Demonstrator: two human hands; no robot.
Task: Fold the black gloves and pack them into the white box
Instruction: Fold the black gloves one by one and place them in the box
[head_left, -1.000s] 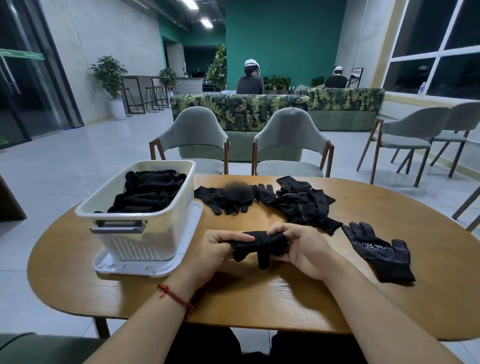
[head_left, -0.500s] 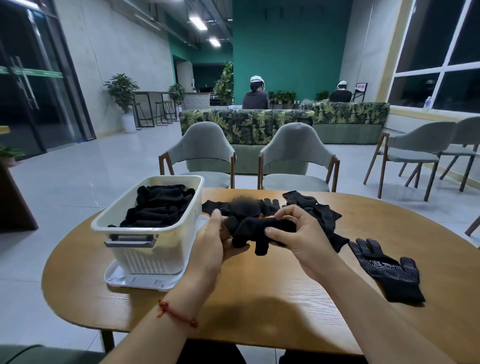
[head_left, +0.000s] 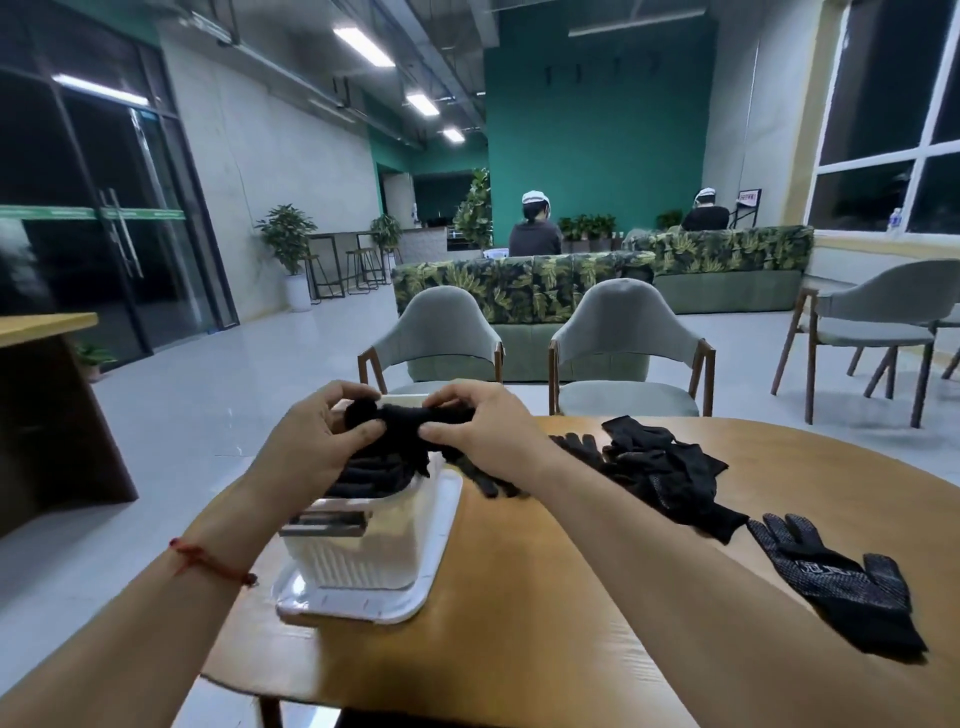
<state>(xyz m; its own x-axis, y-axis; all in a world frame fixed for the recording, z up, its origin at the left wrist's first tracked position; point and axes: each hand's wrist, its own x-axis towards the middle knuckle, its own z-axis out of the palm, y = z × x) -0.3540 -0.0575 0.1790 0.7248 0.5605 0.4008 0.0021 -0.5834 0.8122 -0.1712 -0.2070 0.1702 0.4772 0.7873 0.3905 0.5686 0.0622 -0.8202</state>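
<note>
Two-handed pinch: left hand (head_left: 306, 441) and right hand (head_left: 483, 431) clamped on opposite ends of a rolled glove bundle (head_left: 415, 420), just above the white box (head_left: 363, 556). Best lowered flat, keeping the soft knit compact. Beyond, limp loose gloves (head_left: 660, 467) heaped on the wooden table (head_left: 519, 634); one dotted glove (head_left: 841, 582) apart.
</note>
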